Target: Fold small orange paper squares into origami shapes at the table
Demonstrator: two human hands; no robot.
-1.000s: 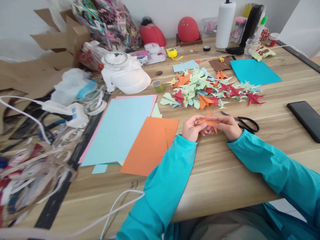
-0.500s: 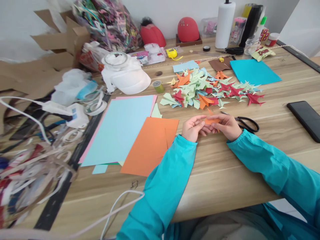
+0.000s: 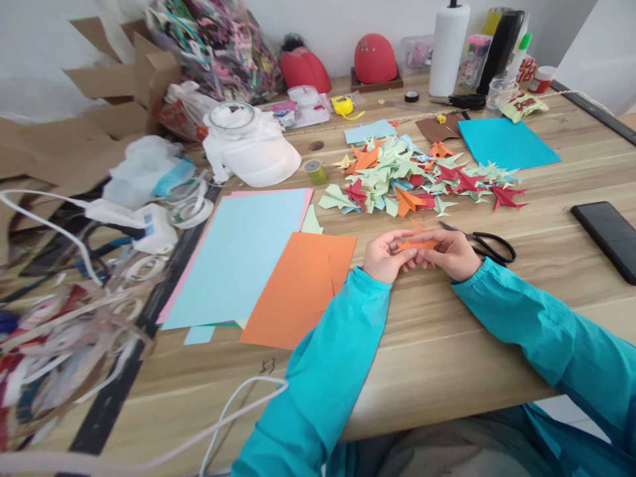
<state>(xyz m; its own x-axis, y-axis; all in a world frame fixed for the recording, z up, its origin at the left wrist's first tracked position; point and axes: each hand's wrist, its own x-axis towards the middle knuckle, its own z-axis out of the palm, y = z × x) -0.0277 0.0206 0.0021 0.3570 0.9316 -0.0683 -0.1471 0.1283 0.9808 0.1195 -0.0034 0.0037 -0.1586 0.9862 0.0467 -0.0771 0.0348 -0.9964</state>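
Note:
Between my two hands is a small folded orange paper plane (image 3: 416, 245), partly covered by the fingers. My left hand (image 3: 386, 255) pinches it from the left, and my right hand (image 3: 454, 253) grips it from the right, thumbs close together. Just beyond the hands spreads a pile of folded paper planes (image 3: 392, 169) in green, red, orange and blue. Beside my right hand lie scissors with black handles (image 3: 491, 246), their blades partly hidden by the hand. Sheets of orange paper (image 3: 293, 291) rest by my left sleeve.
Light blue sheets (image 3: 238, 252) over pink ones lie to the left. A turquoise paper stack (image 3: 507, 144) and a phone (image 3: 607, 238) are on the right. Ribbons and tapes (image 3: 64, 358) crowd the left edge, and a white cable (image 3: 248, 404) crosses the front. Bottles (image 3: 448, 50) stand behind.
My thumbs have come closer together on the orange paper plane, and more of it shows on the left side. The view has shifted very slightly; everything else stays in place.

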